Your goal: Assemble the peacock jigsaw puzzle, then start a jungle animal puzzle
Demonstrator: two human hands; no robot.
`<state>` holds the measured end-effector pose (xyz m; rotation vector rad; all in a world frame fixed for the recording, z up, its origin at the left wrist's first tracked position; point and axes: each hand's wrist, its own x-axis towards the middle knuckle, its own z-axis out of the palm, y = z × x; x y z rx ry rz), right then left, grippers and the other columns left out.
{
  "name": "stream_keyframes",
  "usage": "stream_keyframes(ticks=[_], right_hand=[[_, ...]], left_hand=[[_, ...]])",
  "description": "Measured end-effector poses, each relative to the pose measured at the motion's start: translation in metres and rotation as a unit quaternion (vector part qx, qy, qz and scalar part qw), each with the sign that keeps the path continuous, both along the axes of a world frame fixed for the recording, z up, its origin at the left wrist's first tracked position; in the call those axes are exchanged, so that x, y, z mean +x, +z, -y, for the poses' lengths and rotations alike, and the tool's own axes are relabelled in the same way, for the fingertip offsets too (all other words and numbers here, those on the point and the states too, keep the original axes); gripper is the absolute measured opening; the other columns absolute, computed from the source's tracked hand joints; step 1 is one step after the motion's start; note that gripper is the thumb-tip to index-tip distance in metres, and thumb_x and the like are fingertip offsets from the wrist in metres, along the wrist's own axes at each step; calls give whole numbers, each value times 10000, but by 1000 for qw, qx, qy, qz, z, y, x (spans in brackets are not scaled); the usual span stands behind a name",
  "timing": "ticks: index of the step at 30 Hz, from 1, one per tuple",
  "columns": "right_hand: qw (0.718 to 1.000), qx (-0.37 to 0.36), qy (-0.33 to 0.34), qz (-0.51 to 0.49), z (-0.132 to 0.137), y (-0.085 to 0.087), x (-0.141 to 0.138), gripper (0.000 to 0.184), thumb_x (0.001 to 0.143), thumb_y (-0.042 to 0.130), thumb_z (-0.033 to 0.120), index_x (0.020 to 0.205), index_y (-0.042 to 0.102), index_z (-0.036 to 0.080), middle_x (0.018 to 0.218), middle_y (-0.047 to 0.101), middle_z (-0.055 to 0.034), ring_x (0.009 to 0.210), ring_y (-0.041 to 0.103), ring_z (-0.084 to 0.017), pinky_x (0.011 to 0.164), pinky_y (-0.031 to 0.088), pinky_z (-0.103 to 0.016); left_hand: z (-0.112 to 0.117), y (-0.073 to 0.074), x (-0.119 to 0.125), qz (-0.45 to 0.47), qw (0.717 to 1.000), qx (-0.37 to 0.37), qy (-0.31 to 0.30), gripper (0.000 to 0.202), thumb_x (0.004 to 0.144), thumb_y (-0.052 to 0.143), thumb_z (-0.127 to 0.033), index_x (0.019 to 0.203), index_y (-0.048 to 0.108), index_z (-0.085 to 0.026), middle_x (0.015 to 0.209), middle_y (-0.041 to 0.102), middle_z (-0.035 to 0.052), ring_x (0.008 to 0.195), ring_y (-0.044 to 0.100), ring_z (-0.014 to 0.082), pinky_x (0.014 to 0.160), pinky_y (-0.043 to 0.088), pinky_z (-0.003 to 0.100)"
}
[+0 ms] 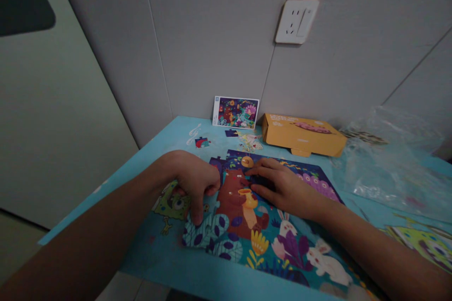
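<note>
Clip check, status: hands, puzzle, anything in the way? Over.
Left hand at left edge of puzzle. Right hand on its far half. Puzzle largely joined; two loose pieces beyond, clear of both hands.

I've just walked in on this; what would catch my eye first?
Probably the colorful jigsaw puzzle on the blue table, with a brown bear at its left side and white rabbits nearer the front. The left hand is at its left edge, while the right hand lies over its upper middle. Behind, a yellow-orange box sits right of a small picture card.
</note>
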<state>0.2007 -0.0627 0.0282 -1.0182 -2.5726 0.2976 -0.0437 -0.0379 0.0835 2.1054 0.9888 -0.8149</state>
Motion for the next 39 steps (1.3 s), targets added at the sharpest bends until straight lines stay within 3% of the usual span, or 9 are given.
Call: stream_keyframes(ticks=[5, 13, 18, 26, 32, 34, 37, 39], right_hand=[[1000, 3, 3, -1, 0, 0, -1, 253, 908, 543, 246, 1132, 642, 187, 1056, 594, -109, 1024, 568, -242, 911, 484, -427], [1000, -3, 3, -4, 0, 0, -1, 244, 910, 543, 256, 1119, 652, 196, 1066, 596, -106, 1021, 569, -234, 911, 488, -411], [1000, -12, -2, 5, 0, 1, -2, 245, 915, 531, 260, 1110, 660, 187, 1074, 587, -111, 1046, 557, -243, 934, 474, -424], [1000, -10, 2, 6, -1, 1, -2, 240, 918, 529, 261, 1107, 662, 196, 1070, 584, -109, 1026, 560, -235, 919, 479, -412], [1000, -6, 0, 9, -2, -1, -1, 248, 911, 535, 253, 1120, 659, 206, 1073, 588, -107, 1036, 561, -241, 924, 477, -419], [1000, -6, -2, 10, -2, 0, -1, 245, 909, 538, 250, 1117, 660, 206, 1075, 588, -108, 1040, 559, -243, 927, 474, -419], [1000, -12, 0, 7, 0, 1, -1, 238, 913, 536, 251, 1109, 661, 202, 1067, 586, -107, 1029, 560, -238, 920, 475, -414], [1000, -14, 3, 4, 0, 1, -2, 235, 914, 535, 250, 1107, 660, 197, 1063, 585, -107, 1018, 562, -235, 913, 477, -411]], left_hand=[[9, 4, 6, 18, 999, 27, -40, 398, 520, 827, -341, 628, 464, -219, 465, 447, -75, 408, 421, 115, 382, 262, 229], [7, 2, 3, 2, 997, 78, 8, 386, 467, 843, -375, 616, 525, -215, 437, 468, -74, 397, 431, 118, 416, 285, 237], [7, -1, 4, -6, 994, 105, -3, 394, 435, 843, -437, 569, 551, -208, 423, 491, -57, 371, 437, 124, 390, 283, 245], [6, -3, 1, -10, 998, 52, 32, 356, 460, 833, -439, 562, 597, -194, 445, 588, -16, 351, 471, 128, 360, 327, 238], [8, -1, 1, -51, 996, 4, 73, 446, 525, 804, -497, 430, 506, -179, 520, 648, 48, 360, 497, 140, 375, 389, 265], [4, 2, -2, -22, 996, 36, 75, 457, 561, 769, -556, 479, 519, -182, 495, 624, 34, 354, 481, 137, 392, 381, 268], [-13, 2, -11, 49, 980, 159, 109, 416, 692, 668, -583, 626, 565, -185, 502, 605, 19, 423, 518, 153, 463, 388, 268], [-28, -4, -19, 77, 925, 333, 165, 299, 769, 634, -472, 757, 604, -174, 643, 662, 51, 607, 602, 190, 582, 420, 276]])
